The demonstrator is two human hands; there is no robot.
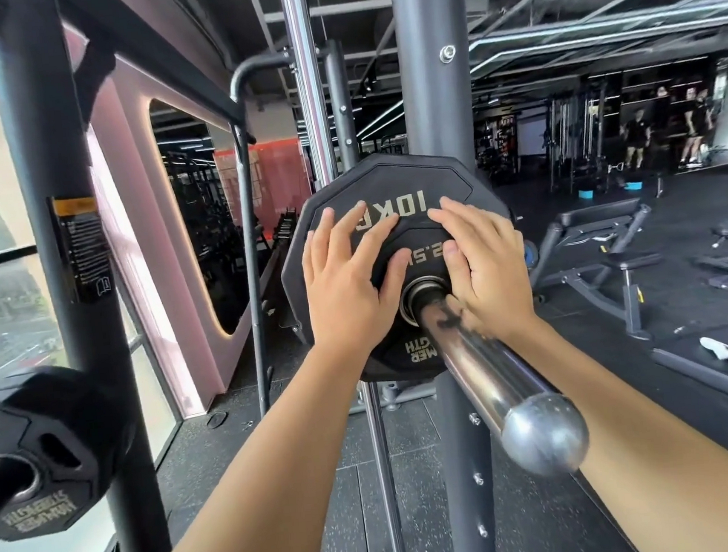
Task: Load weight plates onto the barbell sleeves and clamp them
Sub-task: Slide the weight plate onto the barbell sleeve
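A chrome barbell sleeve (486,366) points toward me, ending in a round grey cap. On it sit a black 10 kg plate (383,189) and, in front of that, a smaller black 2.5 kg plate (423,354). My left hand (347,277) lies flat on the left side of the small plate, fingers spread and reaching onto the 10 kg plate. My right hand (483,264) presses flat on the right side, fingers straight, thumb beside the sleeve. No clamp shows on the sleeve.
Grey rack uprights (431,91) stand behind the plates. A second 2.5 kg plate (37,454) hangs on a peg at lower left beside a window. Benches (609,252) stand to the right on the black floor, with people far back right.
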